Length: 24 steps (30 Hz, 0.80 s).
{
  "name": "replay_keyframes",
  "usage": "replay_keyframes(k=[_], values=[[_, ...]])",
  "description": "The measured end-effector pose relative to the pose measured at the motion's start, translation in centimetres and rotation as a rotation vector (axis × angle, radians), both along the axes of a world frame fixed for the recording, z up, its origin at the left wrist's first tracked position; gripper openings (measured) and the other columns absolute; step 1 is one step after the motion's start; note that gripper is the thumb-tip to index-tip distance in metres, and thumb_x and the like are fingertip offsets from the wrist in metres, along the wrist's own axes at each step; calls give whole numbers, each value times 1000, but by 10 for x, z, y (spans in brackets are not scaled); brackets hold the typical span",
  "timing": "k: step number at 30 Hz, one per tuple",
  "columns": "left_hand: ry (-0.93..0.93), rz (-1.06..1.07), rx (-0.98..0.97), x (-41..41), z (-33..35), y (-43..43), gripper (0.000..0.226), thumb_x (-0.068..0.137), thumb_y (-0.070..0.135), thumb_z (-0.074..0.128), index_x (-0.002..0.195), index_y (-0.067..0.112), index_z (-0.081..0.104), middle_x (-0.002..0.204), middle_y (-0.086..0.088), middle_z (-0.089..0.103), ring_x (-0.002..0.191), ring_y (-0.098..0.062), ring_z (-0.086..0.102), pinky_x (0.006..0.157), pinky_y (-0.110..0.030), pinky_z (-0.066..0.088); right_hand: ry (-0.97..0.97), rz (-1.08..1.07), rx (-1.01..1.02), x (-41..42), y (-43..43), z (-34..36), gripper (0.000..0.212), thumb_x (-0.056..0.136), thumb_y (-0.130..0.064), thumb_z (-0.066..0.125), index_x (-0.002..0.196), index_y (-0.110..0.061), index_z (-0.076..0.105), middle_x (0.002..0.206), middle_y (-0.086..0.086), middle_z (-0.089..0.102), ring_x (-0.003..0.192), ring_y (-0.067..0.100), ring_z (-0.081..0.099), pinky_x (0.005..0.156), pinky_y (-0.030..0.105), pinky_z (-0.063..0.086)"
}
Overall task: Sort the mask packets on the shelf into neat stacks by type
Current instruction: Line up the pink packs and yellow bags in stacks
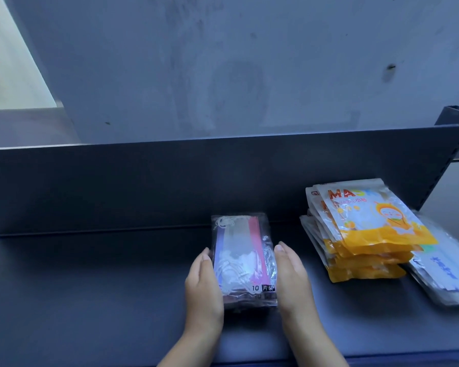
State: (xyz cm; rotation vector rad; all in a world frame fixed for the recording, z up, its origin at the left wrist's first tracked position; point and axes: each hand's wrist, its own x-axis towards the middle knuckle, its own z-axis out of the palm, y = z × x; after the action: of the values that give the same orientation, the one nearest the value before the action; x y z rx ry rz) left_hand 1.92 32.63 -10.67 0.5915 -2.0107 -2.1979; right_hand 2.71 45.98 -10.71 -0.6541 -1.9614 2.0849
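Two hands (204, 286) (292, 276) touch clear packets' (243, 260) edges.

Left hand (203, 290) flat, fingers straight; right hand (292, 282) same, palms facing.

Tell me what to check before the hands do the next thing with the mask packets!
1. Left hand and right hand press straight fingers against the clear packets' sides: ok.
2. Clear packets lined up edge to edge: ok.
3. Orange stack tidy: not ok, its packets are fanned out.
4. White packets tidy: cannot tell, partly hidden behind the orange stack and cut by the picture's edge.
5. Types kept apart: clear packets lie apart from the orange stack on the shelf: ok.
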Motion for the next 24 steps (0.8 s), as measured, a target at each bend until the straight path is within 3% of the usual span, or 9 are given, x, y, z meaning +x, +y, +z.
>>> replay_keyframes(k=[3,6,9,13,16,19,24], values=[[-25,-10,-1,-1,-1,-1,39,104,18,47,142,21,59,136,8,65,128,-15,60,116,-44,44,7,31,-19,0,-2,4,46,108,-35,49,150,-19,51,142,-12,55,129,5,49,107,25,35],[-49,-39,2,0,0,-2,44,101,12,52,144,18,57,136,7,65,126,-16,61,115,-44,44,-2,59,21,0,-2,4,49,107,-36,49,153,-19,49,151,-8,53,132,5,46,108,24,32],[-27,-71,-56,0,4,-4,47,101,13,52,148,19,53,144,9,60,131,-13,57,118,-40,41,-24,118,201,0,1,5,54,106,-39,48,158,-23,41,159,-10,45,142,6,41,108,23,30],[142,-189,-498,-3,18,-12,53,106,27,47,158,26,39,162,19,36,149,1,29,124,-27,22,14,241,811,1,9,6,63,106,-52,33,163,-28,26,168,-16,26,156,4,17,122,27,22],[225,-318,-878,-13,27,-22,56,108,36,39,162,24,29,168,17,22,156,0,10,128,-26,9,114,293,1098,-5,13,10,71,102,-58,14,162,-24,31,168,-12,30,158,8,11,128,33,18],[242,-393,-1083,-19,35,-26,59,109,44,33,163,23,24,171,14,16,158,-4,3,129,-29,2,176,282,1174,-7,13,22,74,100,-57,8,161,-23,34,166,-11,34,159,10,12,128,35,18],[263,-434,-1145,-18,48,-20,63,108,50,30,164,26,17,172,15,12,158,-3,-1,128,-27,0,217,255,1173,-6,12,40,74,100,-57,11,159,-21,38,165,-9,36,158,9,15,127,35,21]])
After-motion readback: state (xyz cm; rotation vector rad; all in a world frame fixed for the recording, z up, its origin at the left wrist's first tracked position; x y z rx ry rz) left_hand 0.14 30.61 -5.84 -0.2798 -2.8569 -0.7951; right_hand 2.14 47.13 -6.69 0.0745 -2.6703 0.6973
